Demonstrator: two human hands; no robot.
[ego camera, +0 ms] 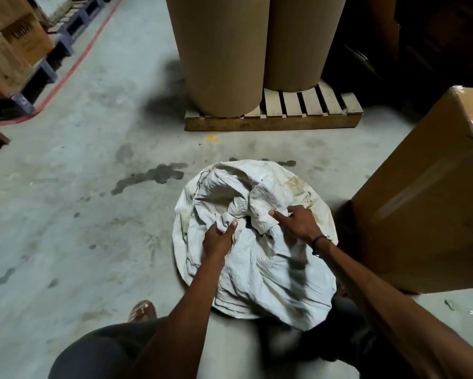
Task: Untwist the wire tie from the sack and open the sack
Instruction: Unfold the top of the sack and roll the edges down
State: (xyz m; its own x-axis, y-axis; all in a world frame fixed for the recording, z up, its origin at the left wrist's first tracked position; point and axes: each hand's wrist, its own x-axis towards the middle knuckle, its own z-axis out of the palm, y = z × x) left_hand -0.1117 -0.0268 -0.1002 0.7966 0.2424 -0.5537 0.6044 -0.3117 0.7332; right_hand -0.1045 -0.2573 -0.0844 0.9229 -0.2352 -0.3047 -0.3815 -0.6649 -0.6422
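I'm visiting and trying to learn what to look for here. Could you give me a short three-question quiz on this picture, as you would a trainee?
1. True or false: both hands rest on the white sack.
2. Multiple choice: what stands on the wooden pallet beyond the sack? A) two tall brown rolls B) a blue drum C) a stack of tyres
3. Short answer: which wrist wears a dark band?

Key
1. True: the left hand pinches the cloth and the right hand presses on the folds.
2. A, the two brown rolls.
3. The right wrist, with the dark band. No wire tie is visible.
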